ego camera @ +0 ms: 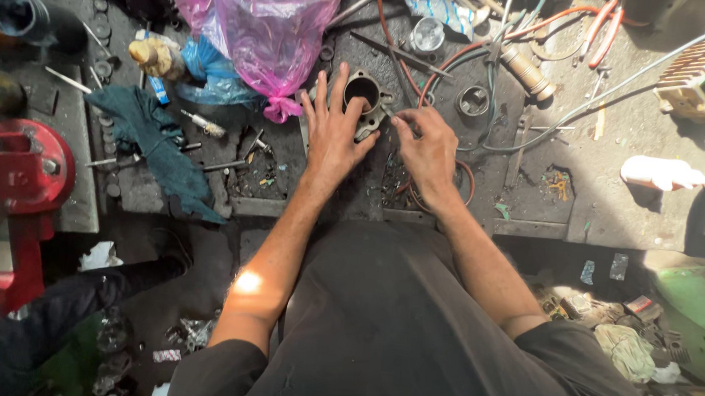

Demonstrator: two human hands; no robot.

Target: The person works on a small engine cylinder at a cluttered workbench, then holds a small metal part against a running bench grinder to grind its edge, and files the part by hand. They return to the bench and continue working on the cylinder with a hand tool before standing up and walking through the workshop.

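I see my left hand (334,127) lying fingers-spread flat against the round metal cylinder part (364,99) on the grimy workbench (625,133), while my right hand (427,145) pinches narrowly at its right edge, below the pink bag (261,21).

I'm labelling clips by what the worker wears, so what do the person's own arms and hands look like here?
Both arms are bare from the short sleeves down. The left hand and right hand wear no gloves, and no rings, watch or bracelet show. The short-sleeved shirt is dark, blackish, and loose. A patch of sunlight falls on the left forearm.
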